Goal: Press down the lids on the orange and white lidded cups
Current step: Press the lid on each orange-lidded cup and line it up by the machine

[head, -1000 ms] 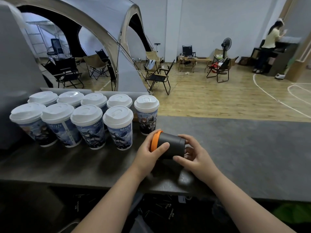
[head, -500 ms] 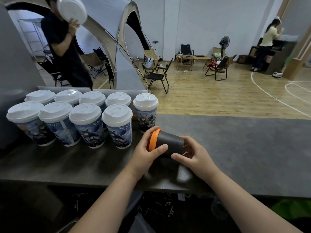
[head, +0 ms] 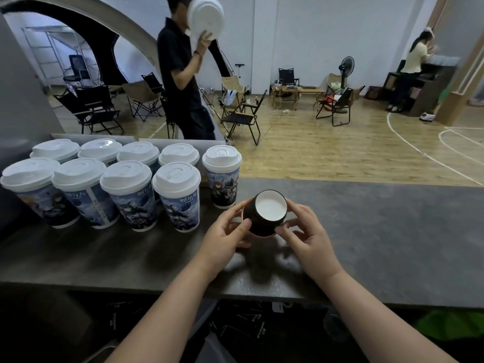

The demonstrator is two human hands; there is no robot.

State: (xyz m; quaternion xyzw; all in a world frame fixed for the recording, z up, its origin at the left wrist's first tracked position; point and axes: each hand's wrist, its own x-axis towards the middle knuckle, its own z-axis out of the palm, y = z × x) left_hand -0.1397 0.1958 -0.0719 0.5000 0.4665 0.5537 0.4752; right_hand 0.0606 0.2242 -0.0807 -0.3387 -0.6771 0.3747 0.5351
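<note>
**Above the counter: dark cup held base-up in both hands**

Over the near part of the grey counter [head: 379, 244], the left hand [head: 225, 233] grips the wall of the dark cup [head: 259, 224], with the thumb across the near side and the fingers curled behind. The right hand [head: 310, 238] pinches the same cup from the opposite side, low at the rim. The cup is inverted and tilted, with its white base [head: 271, 206] towards the camera. Only a thin edge of the orange lid [head: 262, 235] shows beneath. Whether the lid touches the counter cannot be told.

Risks:
- **Lid seating:** With the lid underneath, its seating cannot be checked, and a part-seated lid could come away.
- **Neighbouring cups:** A sideways slip of the left hand would probably strike the nearest cup [head: 222, 184], which stands just beside it. The other white-lidded cups [head: 125, 195] stand packed in two rows to the left, so one knock could topple several.

Surroundings:
- The counter is matt.
- Beyond it lies a wooden floor [head: 327, 158] with court lines.
- Further back are folding chairs [head: 243, 119] and a standing fan [head: 345, 66].
- A person holds a white lid [head: 205, 19] at the face
</note>
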